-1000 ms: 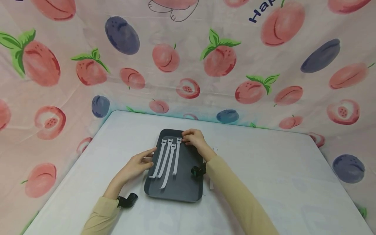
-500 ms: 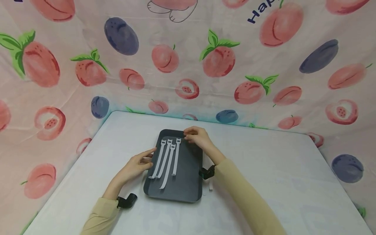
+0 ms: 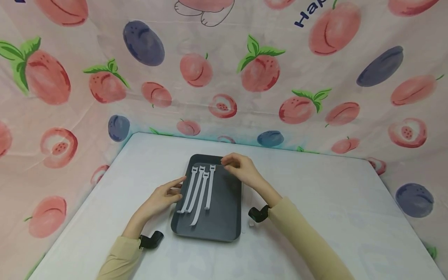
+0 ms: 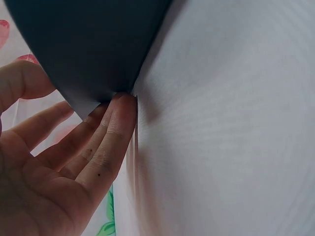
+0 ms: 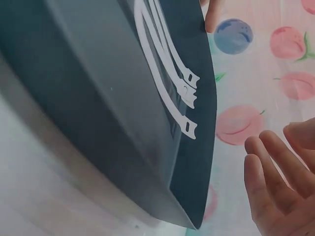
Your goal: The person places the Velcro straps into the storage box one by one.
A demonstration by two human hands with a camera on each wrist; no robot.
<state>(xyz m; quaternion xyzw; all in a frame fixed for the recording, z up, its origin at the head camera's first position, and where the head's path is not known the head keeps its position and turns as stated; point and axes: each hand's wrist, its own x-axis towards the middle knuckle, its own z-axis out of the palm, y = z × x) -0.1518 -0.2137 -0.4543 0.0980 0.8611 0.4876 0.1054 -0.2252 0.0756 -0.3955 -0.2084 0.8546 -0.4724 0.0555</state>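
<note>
On the white counter (image 3: 315,202) lies a dark grey tray (image 3: 224,210), its long sides running away from the person and its near end rounded at the corners. Inside it, toward the left half, are 4 white straps (image 3: 202,194), laid lengthwise side by side, with their slotted heads toward the far end and their tails toward the near end. The rightmost strap lies a little apart from the other 3; the strap beside it reaches farthest toward the near end. The left hand (image 3: 162,199) is at the tray's left side, its fingers extended and loosely spread, and the left wrist view shows fingertips touching the outside of the tray wall, low down by the counter. The right hand (image 3: 245,169) is at the far right corner of the tray, fingers relaxed and slightly bent, holding nothing; the right wrist view shows a gap between its fingertips and the tray rim. On the counter just right of the tray, a small pale piece (image 3: 251,223) shows below the right wrist, too covered to identify. Each wrist carries a black camera (image 3: 152,240), next to a beige sleeve (image 3: 120,254). Behind the counter and along its left side hangs a pale pink cloth (image 3: 231,42) printed with peaches and blue fruit.
</note>
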